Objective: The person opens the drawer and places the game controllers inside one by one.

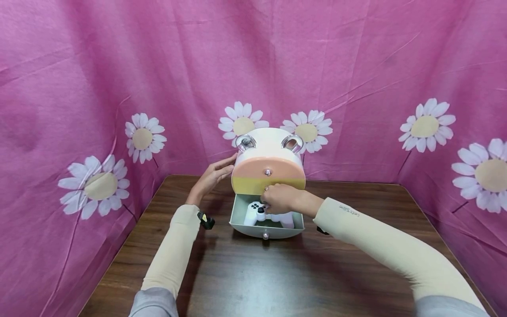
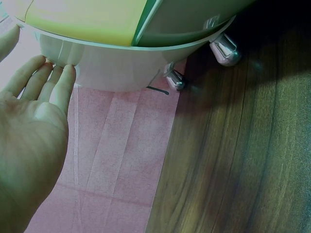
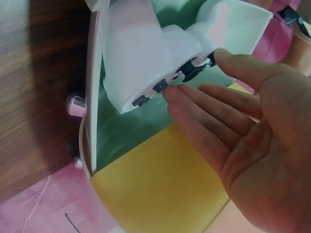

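Observation:
A white game controller (image 1: 253, 212) with black buttons and sticks lies in the pulled-out green bottom drawer (image 1: 267, 231) of a small rounded cabinet (image 1: 264, 143). Over the drawer, my right hand (image 1: 283, 198) reaches down to the controller. In the right wrist view, the fairly straight fingers (image 3: 209, 114) and the thumb are at the controller's edge, by its black buttons; I cannot tell how firmly they touch. My left hand (image 1: 214, 178) rests its extended fingertips against the cabinet's left side, seen also in the left wrist view as a white curved wall (image 2: 107, 68).
The cabinet has an orange top drawer (image 1: 253, 165) and a yellow middle drawer (image 1: 247, 186), with silvery knobs. Shiny feet (image 2: 226, 51) support it on a brown wooden table (image 1: 253, 273). A pink cloth (image 1: 190, 79) with daisies hangs behind and at both sides.

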`<control>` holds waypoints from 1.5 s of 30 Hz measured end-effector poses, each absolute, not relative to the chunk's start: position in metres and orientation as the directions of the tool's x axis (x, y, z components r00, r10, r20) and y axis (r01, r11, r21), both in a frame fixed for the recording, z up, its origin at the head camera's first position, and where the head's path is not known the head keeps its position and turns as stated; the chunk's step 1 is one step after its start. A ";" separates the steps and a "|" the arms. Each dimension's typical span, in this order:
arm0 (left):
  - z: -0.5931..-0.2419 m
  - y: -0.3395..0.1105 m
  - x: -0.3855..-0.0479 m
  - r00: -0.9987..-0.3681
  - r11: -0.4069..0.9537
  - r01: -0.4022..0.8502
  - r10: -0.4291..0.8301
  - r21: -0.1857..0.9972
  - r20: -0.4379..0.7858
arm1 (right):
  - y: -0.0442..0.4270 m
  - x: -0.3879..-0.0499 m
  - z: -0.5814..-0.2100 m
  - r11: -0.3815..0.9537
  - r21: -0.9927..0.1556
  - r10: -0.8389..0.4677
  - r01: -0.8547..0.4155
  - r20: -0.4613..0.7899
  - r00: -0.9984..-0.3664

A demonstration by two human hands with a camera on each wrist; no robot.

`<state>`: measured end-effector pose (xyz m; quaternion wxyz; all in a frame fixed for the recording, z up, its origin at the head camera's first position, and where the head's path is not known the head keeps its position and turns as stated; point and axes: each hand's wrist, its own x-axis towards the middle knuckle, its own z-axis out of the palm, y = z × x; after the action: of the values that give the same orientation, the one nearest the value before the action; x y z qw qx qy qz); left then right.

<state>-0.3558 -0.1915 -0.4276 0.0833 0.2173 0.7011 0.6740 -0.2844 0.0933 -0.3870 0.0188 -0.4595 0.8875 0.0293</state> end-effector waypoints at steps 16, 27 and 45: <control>-0.430 -0.192 -0.356 -0.895 -0.014 0.178 0.414 0.984 0.168 | 0.112 -0.242 -0.392 0.642 0.074 -0.723 -0.763 0.390 -0.570; -0.430 -0.192 -0.356 -0.891 -0.026 0.180 0.420 0.983 0.174 | 0.108 -0.200 -0.426 0.773 0.037 -0.549 -0.633 0.537 -0.640; -0.428 -0.191 -0.354 -0.888 -0.036 0.186 0.422 0.982 0.184 | 0.089 -0.172 -0.487 0.867 0.072 -0.438 -0.493 0.582 -0.685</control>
<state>-0.3541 -0.1914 -0.4281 0.0861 0.2207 0.6891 0.6849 -0.1719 0.0887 -0.4870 -0.3050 -0.2538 0.9168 -0.0454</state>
